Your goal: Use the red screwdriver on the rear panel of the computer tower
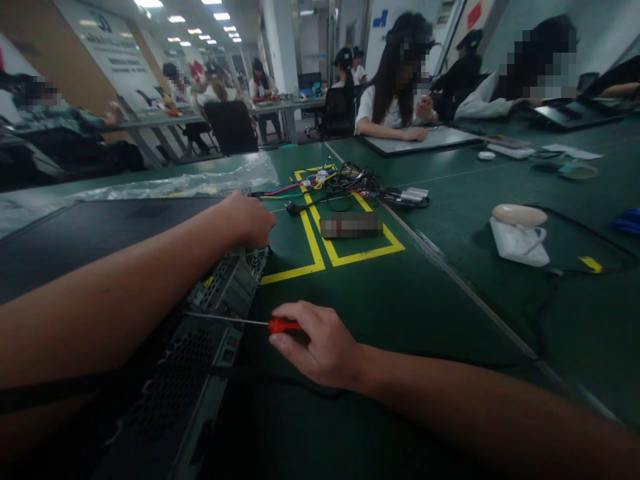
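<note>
A computer case (220, 347) lies on the green tabletop (440, 300), toward its near left part. The right hand (320, 347) pinches the red handle of a screwdriver (283, 325) between thumb and fingers, its thin shaft reaching the case's vented panel. The left hand (247, 217) is curled at the case's far right corner; whether it grips anything cannot be told. Tangled cables (353, 179) lie nearer the tabletop's far edge.
</note>
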